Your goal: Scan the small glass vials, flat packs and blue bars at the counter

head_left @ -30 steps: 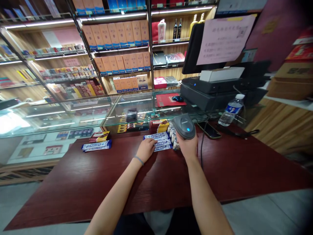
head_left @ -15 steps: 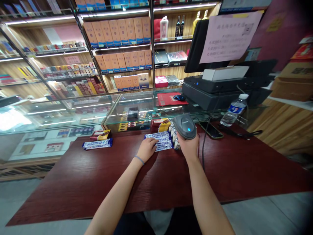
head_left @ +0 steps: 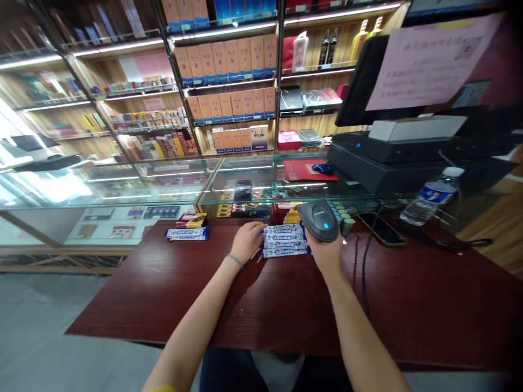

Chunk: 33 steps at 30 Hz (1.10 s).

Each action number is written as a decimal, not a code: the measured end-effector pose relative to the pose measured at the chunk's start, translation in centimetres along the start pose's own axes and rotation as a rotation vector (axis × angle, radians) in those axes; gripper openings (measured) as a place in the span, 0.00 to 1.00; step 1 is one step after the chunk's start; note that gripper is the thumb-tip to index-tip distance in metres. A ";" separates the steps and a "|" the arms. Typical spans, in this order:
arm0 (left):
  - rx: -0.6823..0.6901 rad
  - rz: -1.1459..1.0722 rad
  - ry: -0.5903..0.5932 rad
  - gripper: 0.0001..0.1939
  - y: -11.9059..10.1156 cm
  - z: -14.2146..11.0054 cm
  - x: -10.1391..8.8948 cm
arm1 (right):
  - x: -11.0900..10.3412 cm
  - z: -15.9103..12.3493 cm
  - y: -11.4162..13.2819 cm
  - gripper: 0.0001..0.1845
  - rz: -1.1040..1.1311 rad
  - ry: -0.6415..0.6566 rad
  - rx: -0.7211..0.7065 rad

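Note:
My right hand [head_left: 327,253] grips a dark grey barcode scanner [head_left: 319,219] with a blue light, its head over a row of blue-and-white snack bars [head_left: 285,241] on the dark red table [head_left: 286,305]. My left hand [head_left: 247,240] rests on the left end of those bars, fingers curled on them. Behind the bars lies a stack of red and yellow packs [head_left: 287,212]. The scanner's cable [head_left: 365,256] runs back across the table.
A second pile of blue bars [head_left: 187,234] with red packs [head_left: 192,219] on top lies at the table's far left. A phone [head_left: 381,228], a water bottle [head_left: 433,197], a black register with printer [head_left: 392,158] and a glass counter [head_left: 163,185] stand behind. Shelves of boxes fill the back wall.
The camera has swung left, so everything sits further right in view. My hands stay on the bars and scanner; the left hand has slid slightly along the bars.

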<state>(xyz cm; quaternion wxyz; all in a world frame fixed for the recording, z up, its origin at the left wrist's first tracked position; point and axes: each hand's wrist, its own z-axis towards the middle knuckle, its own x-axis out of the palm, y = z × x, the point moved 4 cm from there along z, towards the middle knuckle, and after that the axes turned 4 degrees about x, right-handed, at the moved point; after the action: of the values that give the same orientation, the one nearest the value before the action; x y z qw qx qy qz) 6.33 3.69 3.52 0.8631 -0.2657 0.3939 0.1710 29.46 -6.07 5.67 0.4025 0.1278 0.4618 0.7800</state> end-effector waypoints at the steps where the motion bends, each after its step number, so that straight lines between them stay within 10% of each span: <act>1: -0.012 0.021 -0.017 0.17 0.7 -0.5 -0.9 | 0.4 -0.3 0.2 0.31 -0.004 0.004 -0.009; 14: -0.303 0.324 -0.144 0.22 13.0 -10.9 -11.5 | 7.0 -5.5 3.9 0.23 -0.169 0.326 -0.124; 26: -0.491 0.428 -0.152 0.26 18.0 -15.1 -12.4 | 10.1 -9.4 6.2 0.15 -0.184 0.504 -0.458; 33: -0.571 0.422 -0.093 0.22 18.2 -15.2 -12.2 | 10.0 -9.3 6.4 0.16 -0.211 0.533 -0.421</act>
<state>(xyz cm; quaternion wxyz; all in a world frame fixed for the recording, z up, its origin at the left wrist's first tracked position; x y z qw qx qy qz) -19.47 8.16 -1.29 0.7168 -0.4008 0.3365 0.4607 14.45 -5.98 4.17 0.3640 -0.2145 0.3903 0.8181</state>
